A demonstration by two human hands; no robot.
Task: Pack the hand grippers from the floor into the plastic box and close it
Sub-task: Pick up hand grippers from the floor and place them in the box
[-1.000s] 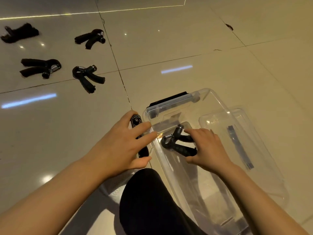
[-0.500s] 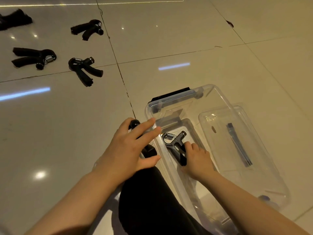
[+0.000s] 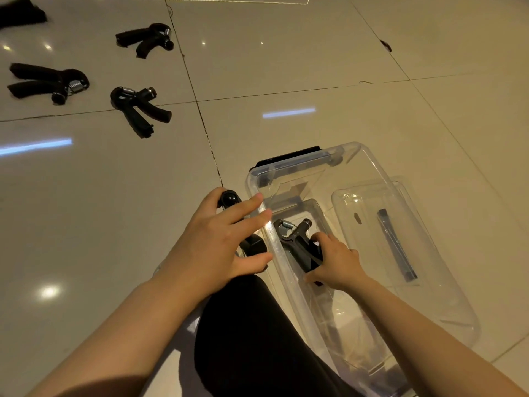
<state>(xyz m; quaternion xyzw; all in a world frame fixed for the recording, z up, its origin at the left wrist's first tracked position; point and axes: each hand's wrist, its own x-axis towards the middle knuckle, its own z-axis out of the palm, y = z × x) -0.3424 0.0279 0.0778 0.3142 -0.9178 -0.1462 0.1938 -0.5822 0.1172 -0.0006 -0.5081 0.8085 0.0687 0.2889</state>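
- Since a second ago the right hand (image 3: pixel 335 262) has turned its hand gripper (image 3: pixel 297 242) to lie along the near wall of the plastic box (image 3: pixel 369 164); fingers curled round its handles.
- Left hand (image 3: pixel 223 245) holds a second gripper (image 3: pixel 230 199) just outside the box wall, not yet in.
- Left to pack: three grippers (image 3: pixel 137 110) far left on the floor (image 3: pixel 100 210), a fourth dark shape cropped.
- Lid (image 3: pixel 435 253) lies beside the box, off; closing not started.
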